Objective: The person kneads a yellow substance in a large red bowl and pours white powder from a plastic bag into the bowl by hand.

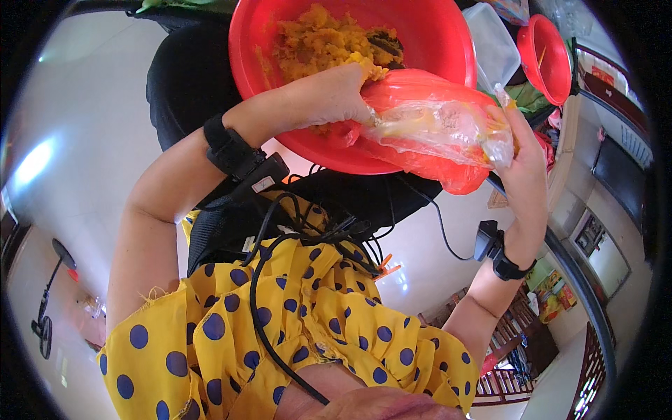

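Note:
A large red plastic basin (436, 31) holds orange-yellow mash (320, 39) with a dark piece, perhaps a utensil, in it. Over its near right rim, a red plastic bag (420, 84) with a clear plastic layer (436, 123) is stretched between my hands. My left hand (346, 94) grips the bag's left end, with mash by its fingers, some of which are hidden. At the bag's right end, my right hand (520, 142) pinches the crumpled clear plastic, which has yellow smears on it.
A translucent plastic container (491, 44) and a smaller red basin (546, 58) with a thin stick stand to the right. Black cables (304, 210) lie across my lap, near an orange clip (387, 268). A dark curved metal bar (577, 278) runs along the right side.

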The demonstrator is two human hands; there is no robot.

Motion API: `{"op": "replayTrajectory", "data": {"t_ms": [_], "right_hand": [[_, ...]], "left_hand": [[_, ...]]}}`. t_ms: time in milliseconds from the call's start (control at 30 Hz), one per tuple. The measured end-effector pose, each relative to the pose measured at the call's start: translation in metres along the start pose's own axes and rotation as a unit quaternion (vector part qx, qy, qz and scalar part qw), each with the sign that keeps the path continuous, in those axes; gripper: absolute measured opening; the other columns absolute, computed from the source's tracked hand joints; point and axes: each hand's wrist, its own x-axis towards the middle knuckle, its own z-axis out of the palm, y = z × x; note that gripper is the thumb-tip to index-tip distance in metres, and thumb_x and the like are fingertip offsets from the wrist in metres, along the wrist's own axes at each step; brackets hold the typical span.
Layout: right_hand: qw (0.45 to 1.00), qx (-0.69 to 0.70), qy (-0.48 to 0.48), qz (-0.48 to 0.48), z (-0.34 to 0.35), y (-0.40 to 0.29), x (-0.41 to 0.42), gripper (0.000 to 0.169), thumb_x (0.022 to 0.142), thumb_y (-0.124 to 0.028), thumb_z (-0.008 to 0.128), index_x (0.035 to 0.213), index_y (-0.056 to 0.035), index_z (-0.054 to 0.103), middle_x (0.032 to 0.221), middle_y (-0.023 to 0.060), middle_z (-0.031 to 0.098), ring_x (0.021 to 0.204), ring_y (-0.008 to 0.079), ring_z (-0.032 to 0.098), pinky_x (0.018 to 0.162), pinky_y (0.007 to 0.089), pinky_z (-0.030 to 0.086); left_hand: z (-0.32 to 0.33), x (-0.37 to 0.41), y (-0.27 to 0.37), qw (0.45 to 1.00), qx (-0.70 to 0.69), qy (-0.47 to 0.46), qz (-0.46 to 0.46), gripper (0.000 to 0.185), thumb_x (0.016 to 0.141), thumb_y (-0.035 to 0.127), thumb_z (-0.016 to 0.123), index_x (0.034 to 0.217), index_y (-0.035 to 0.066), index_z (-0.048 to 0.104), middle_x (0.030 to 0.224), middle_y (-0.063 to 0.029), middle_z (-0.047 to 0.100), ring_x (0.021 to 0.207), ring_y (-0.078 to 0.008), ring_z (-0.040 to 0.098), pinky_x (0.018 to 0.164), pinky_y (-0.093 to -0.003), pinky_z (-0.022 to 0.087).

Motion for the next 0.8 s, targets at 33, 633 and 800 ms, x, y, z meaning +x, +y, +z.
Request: {"op": "replayTrajectory", "data": {"t_ms": [33,633,800], "right_hand": [[1.0,0.002,0.005,-0.018,-0.002,0.002,-0.004,0.055,0.089,-0.007,0.062,0.14,0.0001,0.043,0.124,0.0096,0.06,0.103,0.0131,0.058,0.087,0.0252,0.048],[0.968,-0.133,0.13,-0.166,-0.012,-0.099,-0.06,0.042,0.083,0.006,0.057,0.124,0.002,0.057,0.113,0.0148,0.065,0.105,0.0259,0.063,0.092,0.0349,0.048],[0.939,-0.209,0.036,-0.269,0.04,-0.104,-0.031,0.037,0.077,0.002,0.059,0.114,0.0003,0.058,0.099,0.0164,0.062,0.092,0.0351,0.061,0.081,0.0413,0.049]], "left_hand": [[0.0,0.001,-0.002,1.0,-0.008,-0.013,0.004,0.077,0.06,0.014,0.078,0.129,-0.005,0.048,0.116,-0.0177,0.063,0.107,-0.0249,0.061,0.094,-0.03,0.045],[-0.007,-0.001,0.009,0.997,-0.06,-0.038,-0.034,0.066,0.066,0.004,0.061,0.129,-0.006,0.046,0.108,-0.0192,0.063,0.085,-0.0254,0.066,0.075,-0.0289,0.053],[0.002,0.014,-0.023,0.997,-0.03,0.054,0.049,0.056,0.071,0.007,0.064,0.125,-0.003,0.051,0.095,-0.0145,0.068,0.062,-0.0199,0.064,0.054,-0.0289,0.052]]}}
